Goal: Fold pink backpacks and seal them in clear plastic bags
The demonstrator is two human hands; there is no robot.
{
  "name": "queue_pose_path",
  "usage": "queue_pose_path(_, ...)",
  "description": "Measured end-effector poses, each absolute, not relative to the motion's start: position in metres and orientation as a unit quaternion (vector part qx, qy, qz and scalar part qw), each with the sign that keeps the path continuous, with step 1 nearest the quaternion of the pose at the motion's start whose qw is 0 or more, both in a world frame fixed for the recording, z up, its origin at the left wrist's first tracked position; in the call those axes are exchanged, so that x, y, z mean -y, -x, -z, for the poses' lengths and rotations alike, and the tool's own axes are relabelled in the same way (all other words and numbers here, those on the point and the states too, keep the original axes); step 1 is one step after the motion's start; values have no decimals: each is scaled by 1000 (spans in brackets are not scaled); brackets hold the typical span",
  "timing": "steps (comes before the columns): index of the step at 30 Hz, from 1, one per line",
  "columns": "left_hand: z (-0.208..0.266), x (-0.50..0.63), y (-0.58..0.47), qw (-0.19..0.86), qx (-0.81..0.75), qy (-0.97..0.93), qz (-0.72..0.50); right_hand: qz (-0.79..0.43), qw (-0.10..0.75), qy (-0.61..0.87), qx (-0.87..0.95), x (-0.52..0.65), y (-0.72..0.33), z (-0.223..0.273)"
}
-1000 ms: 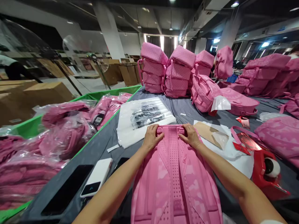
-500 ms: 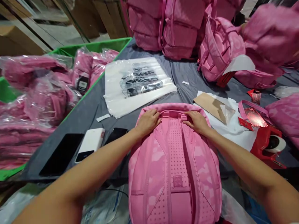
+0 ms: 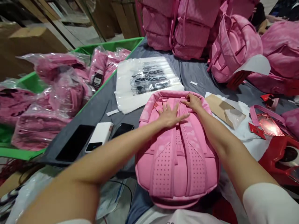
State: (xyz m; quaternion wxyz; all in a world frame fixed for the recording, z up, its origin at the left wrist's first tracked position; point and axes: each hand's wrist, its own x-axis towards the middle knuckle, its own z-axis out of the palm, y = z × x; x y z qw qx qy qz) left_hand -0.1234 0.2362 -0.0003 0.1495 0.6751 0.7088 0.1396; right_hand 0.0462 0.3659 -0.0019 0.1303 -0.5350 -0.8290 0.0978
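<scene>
Pink backpack (image 3: 177,149) flat on counter (image 3: 98,107), straps up, long axis running away from body. Left hand (image 3: 171,114) splayed flat on upper back panel; right hand (image 3: 192,102) pinching top strap, farther out.

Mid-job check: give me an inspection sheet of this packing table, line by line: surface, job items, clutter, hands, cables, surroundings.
Surface: grey table, mostly covered.
Job items: pink backpack lying straps-up at the near edge.
Clutter: stack of printed plastic bags; two dark phones and a white power bank; brown envelope; red tags; red tape dispenser.
Hands: left hand flat, fingers spread on the straps; right hand on the top of the pack.
Cables: thin black cable below the table edge.
Surroundings: green bin of bagged pink packs; piled pink backpacks; cardboard boxes.
</scene>
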Motion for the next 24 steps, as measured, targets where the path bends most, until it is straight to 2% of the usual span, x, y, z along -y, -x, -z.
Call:
queue_pose_path(3, -3, -228, 100, 191, -734, -645, -96, -50, 155, 535, 829, -359, -37, 2)
queue_pose_path(9, -4, -227, 98, 168, -727, -652, -135, 58, 155, 448, 879, -353, -64, -24)
queue_pose_path(11, 0, -223, 98, 158, -727, -652, -150, 72, 119, 475, 869, -370, -77, -37)
queue_pose_path(13, 7, -220, 98, 121, -714, -667, -177, 44, 44, 510, 858, -394, -85, -44)
queue_pose_path(16, 18, -225, 99, 45, -613, -757, -222, -7, -42, 528, 848, -430, -84, -42)
queue_pose_path(18, 24, -237, 101, 26, -542, -810, -221, -23, -64, 535, 842, -446, -79, -37)
queue_pose_path(21, 30, -256, 103, 16, -533, -821, -205, -13, -55, 560, 827, -445, -71, -32)
queue_pose_path(24, 32, -264, 102, 11, -580, -779, -238, 30, 27, 549, 835, -406, -67, -35)
